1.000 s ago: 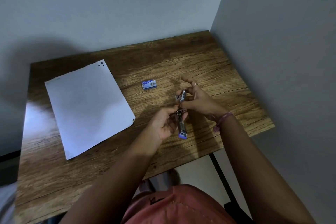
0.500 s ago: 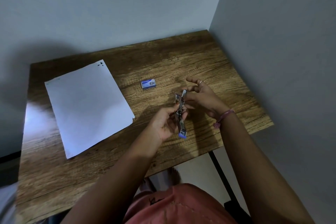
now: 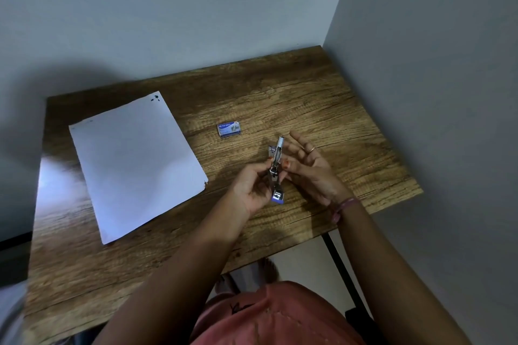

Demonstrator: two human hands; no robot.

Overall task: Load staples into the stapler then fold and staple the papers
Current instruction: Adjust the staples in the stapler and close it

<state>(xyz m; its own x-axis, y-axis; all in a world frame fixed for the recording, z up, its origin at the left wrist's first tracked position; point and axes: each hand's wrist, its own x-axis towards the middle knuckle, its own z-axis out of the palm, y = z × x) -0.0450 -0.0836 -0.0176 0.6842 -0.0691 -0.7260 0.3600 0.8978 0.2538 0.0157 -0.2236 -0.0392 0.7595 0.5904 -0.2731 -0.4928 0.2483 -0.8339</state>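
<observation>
Right hand (image 3: 305, 165) fingers straightened since earlier | left hand (image 3: 252, 187) grips stapler (image 3: 276, 168)

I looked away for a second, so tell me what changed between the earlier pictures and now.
The right hand opened up: a second ago its fingers were curled round the top of the stapler, now they are spread, with only the thumb by it. The left hand still grips the stapler, which stays opened above the table. The staple box and the paper have not moved.
</observation>
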